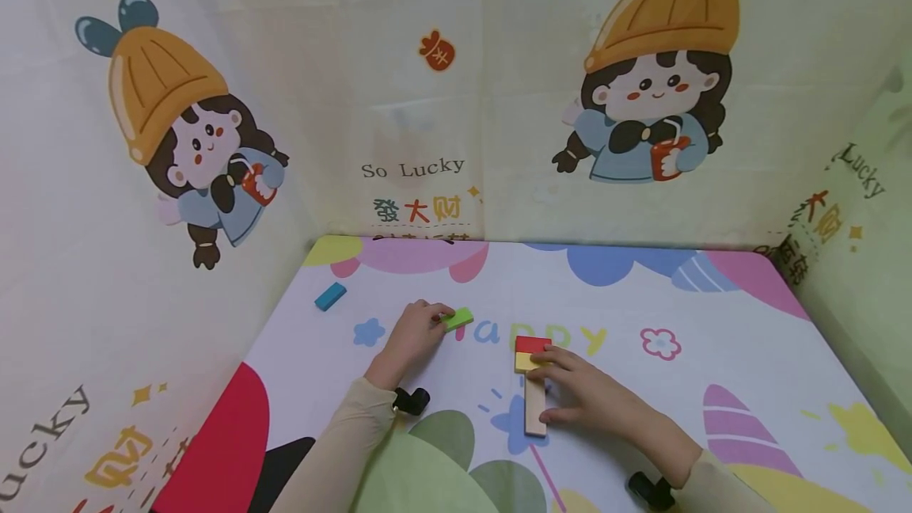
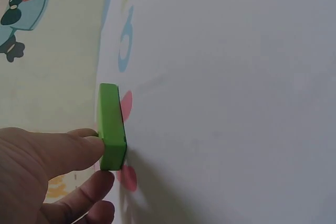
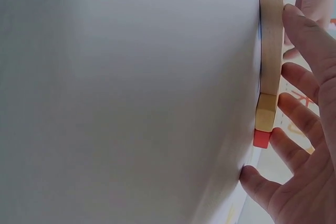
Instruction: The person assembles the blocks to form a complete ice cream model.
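In the head view the left hand pinches a green block between thumb and fingers; the left wrist view shows the green block with the thumb on its near end. The right hand lies with spread fingers along a row of blocks: a red block, a yellow block against it, and a long plain wooden block below. In the right wrist view, fingertips of the right hand touch the wooden block, the yellow block and the red block.
A blue block lies at the far left of the table. The printed tabletop meets patterned cloth walls at the back and on both sides. Small black devices are on both wrists.
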`<action>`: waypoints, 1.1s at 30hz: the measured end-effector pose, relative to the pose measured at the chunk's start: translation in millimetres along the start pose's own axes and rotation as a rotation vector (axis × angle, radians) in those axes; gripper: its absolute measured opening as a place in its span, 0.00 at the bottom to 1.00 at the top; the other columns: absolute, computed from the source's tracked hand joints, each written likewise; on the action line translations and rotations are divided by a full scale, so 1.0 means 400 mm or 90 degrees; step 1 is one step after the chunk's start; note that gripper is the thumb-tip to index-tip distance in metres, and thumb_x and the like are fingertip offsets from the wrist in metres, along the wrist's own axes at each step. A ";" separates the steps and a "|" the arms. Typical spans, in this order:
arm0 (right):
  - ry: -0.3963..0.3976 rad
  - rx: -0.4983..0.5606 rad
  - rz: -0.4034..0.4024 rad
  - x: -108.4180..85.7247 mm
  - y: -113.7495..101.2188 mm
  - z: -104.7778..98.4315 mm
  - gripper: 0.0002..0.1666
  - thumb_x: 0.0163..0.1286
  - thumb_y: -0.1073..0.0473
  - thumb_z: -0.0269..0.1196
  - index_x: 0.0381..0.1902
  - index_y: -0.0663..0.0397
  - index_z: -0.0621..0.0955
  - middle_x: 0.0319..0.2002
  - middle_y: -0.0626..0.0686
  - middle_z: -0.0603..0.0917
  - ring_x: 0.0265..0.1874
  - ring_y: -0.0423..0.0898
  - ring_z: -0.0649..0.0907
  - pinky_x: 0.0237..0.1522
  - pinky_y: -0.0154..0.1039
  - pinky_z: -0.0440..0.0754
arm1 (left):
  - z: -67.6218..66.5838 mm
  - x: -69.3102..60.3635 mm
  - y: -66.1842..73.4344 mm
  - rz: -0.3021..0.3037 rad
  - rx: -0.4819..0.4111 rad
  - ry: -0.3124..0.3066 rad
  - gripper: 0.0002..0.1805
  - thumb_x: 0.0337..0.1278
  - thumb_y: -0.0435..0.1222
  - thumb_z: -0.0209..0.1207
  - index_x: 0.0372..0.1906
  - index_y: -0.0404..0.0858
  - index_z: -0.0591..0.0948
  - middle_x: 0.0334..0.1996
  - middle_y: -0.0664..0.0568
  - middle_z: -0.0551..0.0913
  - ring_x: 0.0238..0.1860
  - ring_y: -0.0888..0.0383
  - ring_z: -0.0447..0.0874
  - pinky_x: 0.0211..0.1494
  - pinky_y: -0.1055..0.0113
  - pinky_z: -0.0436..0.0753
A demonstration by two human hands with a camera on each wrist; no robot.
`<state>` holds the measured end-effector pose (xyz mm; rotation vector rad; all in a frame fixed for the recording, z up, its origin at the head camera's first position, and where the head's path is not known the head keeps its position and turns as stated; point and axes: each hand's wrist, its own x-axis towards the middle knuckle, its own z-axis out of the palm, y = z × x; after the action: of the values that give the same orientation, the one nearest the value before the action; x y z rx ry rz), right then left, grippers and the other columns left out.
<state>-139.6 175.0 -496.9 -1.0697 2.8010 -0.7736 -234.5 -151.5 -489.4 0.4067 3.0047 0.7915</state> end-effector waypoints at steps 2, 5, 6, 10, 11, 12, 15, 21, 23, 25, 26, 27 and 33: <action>-0.002 0.000 0.000 0.001 0.000 0.000 0.33 0.63 0.36 0.72 0.62 0.41 0.82 0.68 0.50 0.77 0.70 0.56 0.73 0.66 0.58 0.76 | 0.007 0.009 0.005 0.014 0.005 -0.002 0.16 0.64 0.31 0.62 0.54 0.45 0.88 0.38 0.47 0.81 0.41 0.52 0.75 0.45 0.58 0.78; 0.000 -0.002 -0.003 0.002 -0.001 -0.001 0.33 0.63 0.37 0.72 0.62 0.41 0.82 0.68 0.50 0.77 0.70 0.56 0.73 0.66 0.58 0.77 | 0.018 0.022 0.014 0.028 0.008 -0.008 0.15 0.64 0.31 0.62 0.54 0.45 0.88 0.37 0.48 0.80 0.40 0.53 0.74 0.44 0.59 0.77; 0.003 -0.003 -0.006 0.002 -0.001 -0.001 0.33 0.63 0.37 0.72 0.62 0.41 0.82 0.68 0.50 0.77 0.70 0.57 0.74 0.65 0.58 0.77 | 0.022 0.026 0.018 0.028 0.006 -0.013 0.15 0.65 0.31 0.62 0.54 0.45 0.88 0.37 0.48 0.80 0.40 0.53 0.74 0.44 0.59 0.77; 0.011 -0.010 -0.013 0.001 -0.003 -0.002 0.32 0.63 0.37 0.72 0.62 0.41 0.82 0.68 0.50 0.77 0.70 0.57 0.74 0.64 0.58 0.78 | 0.037 0.042 0.035 0.026 0.007 -0.032 0.16 0.67 0.32 0.62 0.55 0.47 0.87 0.41 0.48 0.81 0.43 0.53 0.75 0.48 0.59 0.78; 0.011 -0.008 -0.013 0.001 -0.003 -0.003 0.32 0.63 0.37 0.73 0.62 0.41 0.82 0.68 0.50 0.77 0.70 0.57 0.74 0.64 0.58 0.78 | 0.041 0.045 0.040 0.028 0.008 -0.036 0.16 0.67 0.33 0.61 0.56 0.47 0.87 0.42 0.48 0.81 0.43 0.53 0.75 0.48 0.59 0.78; 0.011 -0.008 -0.013 0.001 -0.004 -0.004 0.32 0.63 0.37 0.73 0.62 0.41 0.82 0.68 0.51 0.77 0.70 0.57 0.74 0.64 0.58 0.78 | 0.045 0.049 0.044 0.031 0.010 -0.037 0.16 0.68 0.33 0.61 0.56 0.48 0.87 0.42 0.49 0.81 0.43 0.54 0.75 0.48 0.60 0.78; 0.002 -0.001 -0.003 0.001 -0.005 -0.006 0.32 0.63 0.38 0.73 0.62 0.41 0.82 0.68 0.50 0.77 0.70 0.57 0.74 0.65 0.57 0.77 | 0.058 0.055 0.061 0.039 0.012 -0.040 0.15 0.69 0.34 0.61 0.56 0.48 0.87 0.39 0.50 0.79 0.42 0.55 0.73 0.46 0.61 0.76; 0.001 0.006 -0.001 0.001 -0.003 -0.002 0.32 0.64 0.37 0.72 0.62 0.41 0.82 0.68 0.50 0.77 0.70 0.57 0.74 0.65 0.57 0.77 | 0.082 0.057 0.100 0.039 -0.003 -0.042 0.15 0.69 0.34 0.61 0.56 0.48 0.87 0.43 0.49 0.80 0.43 0.55 0.73 0.47 0.61 0.77; 0.003 0.006 -0.002 0.001 -0.002 0.000 0.31 0.63 0.38 0.73 0.62 0.40 0.82 0.68 0.50 0.77 0.70 0.57 0.74 0.65 0.57 0.77 | 0.088 0.058 0.114 0.042 -0.008 -0.043 0.15 0.69 0.35 0.61 0.56 0.49 0.87 0.45 0.49 0.80 0.45 0.55 0.75 0.49 0.60 0.78; 0.005 0.005 -0.004 0.001 -0.001 0.002 0.31 0.63 0.38 0.73 0.61 0.40 0.82 0.68 0.50 0.77 0.70 0.57 0.74 0.65 0.57 0.77 | 0.093 0.060 0.127 0.048 -0.007 -0.046 0.15 0.69 0.35 0.62 0.56 0.49 0.87 0.46 0.48 0.81 0.47 0.53 0.76 0.51 0.58 0.79; 0.005 0.006 -0.002 0.001 0.000 0.002 0.31 0.63 0.38 0.73 0.62 0.40 0.82 0.68 0.50 0.77 0.70 0.56 0.74 0.65 0.57 0.77 | 0.094 0.061 0.133 0.048 -0.003 -0.050 0.15 0.69 0.35 0.62 0.56 0.49 0.87 0.47 0.48 0.81 0.48 0.53 0.77 0.52 0.58 0.79; 0.004 0.006 -0.001 0.001 0.000 0.003 0.31 0.63 0.38 0.73 0.62 0.39 0.82 0.68 0.50 0.77 0.70 0.56 0.74 0.65 0.57 0.77 | 0.095 0.063 0.139 0.047 0.001 -0.055 0.15 0.70 0.35 0.61 0.57 0.50 0.87 0.48 0.49 0.81 0.49 0.53 0.77 0.53 0.58 0.80; 0.009 -0.002 -0.003 0.002 0.001 0.002 0.32 0.63 0.38 0.74 0.62 0.39 0.82 0.68 0.50 0.76 0.70 0.56 0.74 0.65 0.57 0.78 | 0.098 0.077 0.173 0.043 0.013 -0.086 0.15 0.71 0.38 0.61 0.58 0.53 0.86 0.52 0.50 0.81 0.52 0.53 0.78 0.57 0.57 0.81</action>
<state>-140.1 174.4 -497.6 -1.0753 2.8132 -0.7808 -244.2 -67.0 -488.3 0.5410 2.8900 0.7066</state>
